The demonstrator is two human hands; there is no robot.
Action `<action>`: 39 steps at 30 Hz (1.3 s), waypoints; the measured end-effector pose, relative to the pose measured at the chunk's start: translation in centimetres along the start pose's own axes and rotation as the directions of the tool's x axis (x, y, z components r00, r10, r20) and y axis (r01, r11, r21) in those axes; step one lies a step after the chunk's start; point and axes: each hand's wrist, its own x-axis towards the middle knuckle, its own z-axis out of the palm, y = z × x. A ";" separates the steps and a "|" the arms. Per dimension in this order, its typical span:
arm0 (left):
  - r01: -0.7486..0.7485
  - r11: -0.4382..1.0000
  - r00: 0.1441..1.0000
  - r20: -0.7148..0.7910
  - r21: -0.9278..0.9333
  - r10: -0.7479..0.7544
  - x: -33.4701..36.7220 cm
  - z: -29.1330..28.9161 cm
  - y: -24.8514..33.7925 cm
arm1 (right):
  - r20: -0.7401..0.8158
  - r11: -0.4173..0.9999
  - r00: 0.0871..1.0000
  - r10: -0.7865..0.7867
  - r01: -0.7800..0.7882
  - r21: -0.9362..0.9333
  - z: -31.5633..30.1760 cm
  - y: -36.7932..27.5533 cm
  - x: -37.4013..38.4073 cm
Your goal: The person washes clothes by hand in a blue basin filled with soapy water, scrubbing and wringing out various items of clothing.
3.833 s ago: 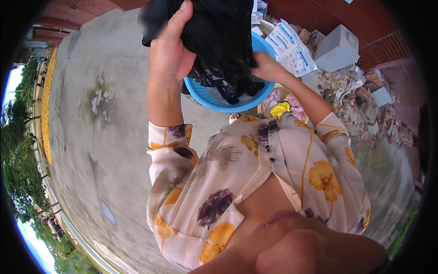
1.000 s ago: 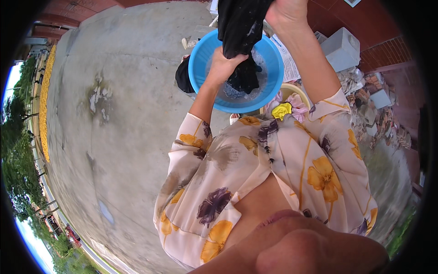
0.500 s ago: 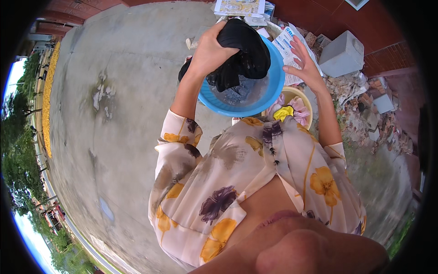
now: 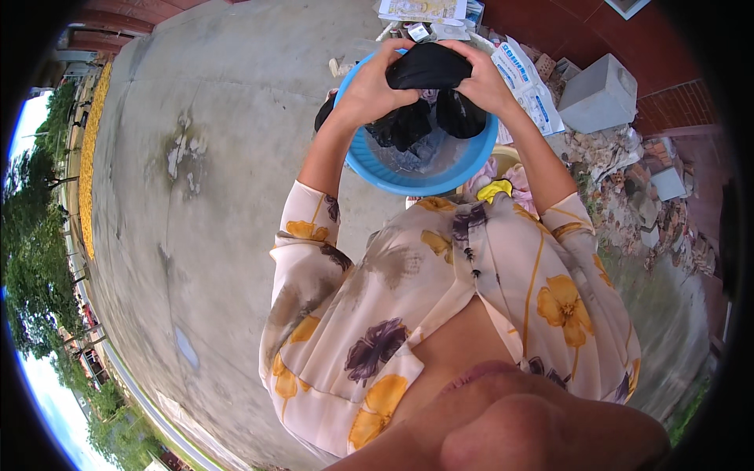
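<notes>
Along the far left rim, green trees [image 4: 31, 259] against bright sky, bordered by a long strip of yellow material [image 4: 88, 173]. Next, a broad stretch of grey concrete ground [image 4: 220, 196], stained in places, with a small shiny patch [image 4: 186, 347] low down. Just left of the basin and partly hidden behind it, a dark bundle [image 4: 324, 112]. Then the left hand [image 4: 369, 90], closed on the left end of a black cloth [image 4: 428, 67], thumb below and fingers above. Held bunched between both hands, over the far part of a round blue basin [image 4: 416, 186]. Beneath, inside the basin, wet black folds [image 4: 400, 125] above cloudy water [image 4: 455, 151]; cannot tell whether part of the same piece. Beyond the far rim, a printed yellow-and-white sheet [image 4: 424, 9]. On the right end of the black cloth, the right hand [image 4: 487, 82], likewise gripping. Beside the basin, near the right forearm, a beige tub [image 4: 510, 157] with pink cloth [image 4: 522, 192] and a yellow cloth [image 4: 495, 189]. Farther right, a blue-and-white printed sheet [image 4: 530, 90], a grey block [image 4: 601, 94], and lastly heaped rubble [image 4: 628, 180] near a dark red wall [image 4: 542, 31].
</notes>
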 end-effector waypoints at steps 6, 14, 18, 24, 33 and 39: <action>-0.184 0.934 0.971 -0.202 -0.306 0.126 1.2 0.0 2.6 | 0.160 0.968 0.984 0.078 -0.113 0.224 -0.9 -2.7 -0.7; -0.393 0.741 0.703 -0.697 -0.545 -0.140 5.0 6.2 0.7 | -0.039 0.772 0.986 0.162 -0.102 0.628 4.9 0.0 -2.5; -0.341 0.745 0.670 -0.704 -0.574 -0.236 5.7 7.6 -0.9 | -0.014 0.667 0.956 0.294 -0.195 0.719 6.0 1.7 -3.4; 0.107 0.808 0.990 -0.010 -0.579 -0.138 4.7 2.5 -1.2 | 0.089 0.459 0.912 0.401 -0.284 0.842 4.1 4.2 -3.4; -0.048 0.499 0.940 0.130 -0.865 0.317 6.6 0.4 -4.6 | 0.540 0.030 0.839 0.070 -0.543 0.839 5.2 0.3 -0.6; 0.014 0.619 0.980 0.133 -0.785 0.146 6.4 0.6 -6.7 | 0.458 0.525 0.838 0.298 -0.544 0.654 5.2 2.5 -0.4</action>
